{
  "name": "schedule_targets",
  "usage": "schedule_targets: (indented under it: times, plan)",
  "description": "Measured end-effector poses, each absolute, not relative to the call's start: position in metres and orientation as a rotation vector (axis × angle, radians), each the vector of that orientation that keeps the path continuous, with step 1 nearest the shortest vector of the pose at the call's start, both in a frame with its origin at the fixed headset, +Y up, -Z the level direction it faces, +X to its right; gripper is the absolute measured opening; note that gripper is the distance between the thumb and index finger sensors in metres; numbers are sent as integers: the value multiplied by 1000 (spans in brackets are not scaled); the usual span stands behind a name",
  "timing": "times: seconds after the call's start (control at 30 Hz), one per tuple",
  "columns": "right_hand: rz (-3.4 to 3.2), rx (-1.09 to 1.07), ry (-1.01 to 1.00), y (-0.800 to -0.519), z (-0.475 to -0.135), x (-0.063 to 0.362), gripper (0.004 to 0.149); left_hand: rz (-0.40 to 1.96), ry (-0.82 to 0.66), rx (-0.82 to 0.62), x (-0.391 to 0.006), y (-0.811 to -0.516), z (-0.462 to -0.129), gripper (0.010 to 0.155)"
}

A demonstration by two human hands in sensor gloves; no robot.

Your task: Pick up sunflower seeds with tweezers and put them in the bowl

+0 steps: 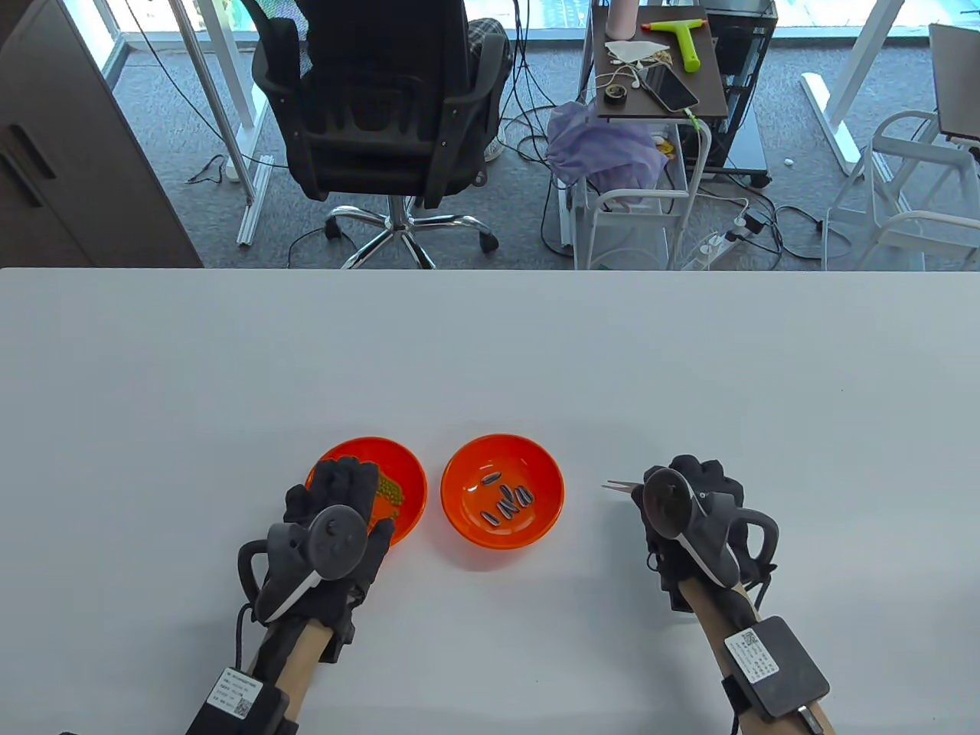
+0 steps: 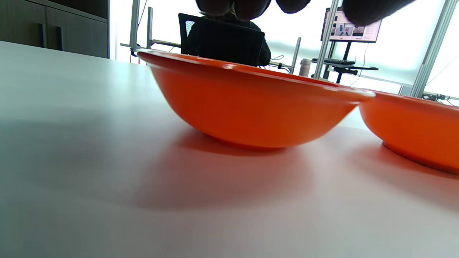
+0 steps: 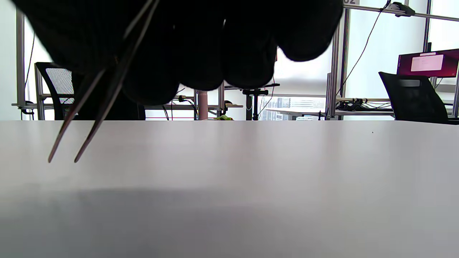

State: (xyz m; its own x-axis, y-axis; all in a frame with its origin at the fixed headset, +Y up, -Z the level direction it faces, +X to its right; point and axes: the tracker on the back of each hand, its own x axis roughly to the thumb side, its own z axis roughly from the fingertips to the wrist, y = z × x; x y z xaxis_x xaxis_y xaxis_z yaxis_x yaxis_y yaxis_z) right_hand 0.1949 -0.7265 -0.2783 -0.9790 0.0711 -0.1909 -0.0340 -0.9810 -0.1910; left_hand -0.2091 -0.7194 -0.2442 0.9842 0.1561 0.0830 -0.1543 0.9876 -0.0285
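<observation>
This is an office or lab workspace. A white table (image 1: 490, 344) fills the near half of the table view; beyond it, at 12 o'clock, a black mesh office chair (image 1: 383, 115) stands on grey carpet (image 1: 153, 153). At 1 o'clock a small cart (image 1: 658, 92) carries a phone (image 1: 670, 88), with cables and a power strip (image 1: 716, 245) below. The right wrist view shows a lit monitor (image 3: 428, 62) and aluminium frame posts (image 3: 335, 71) before large windows.

Table view looks down from above the white table (image 1: 490, 344) — both wrist views skim low across it.
</observation>
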Motion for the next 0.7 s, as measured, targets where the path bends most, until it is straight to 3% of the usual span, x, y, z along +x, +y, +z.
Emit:
schedule_targets:
  times: [0.7]
  plan:
    - [3286, -163, 14, -746, -284, 171, 45, 79, -108, -58, -196, -723, -244, 69]
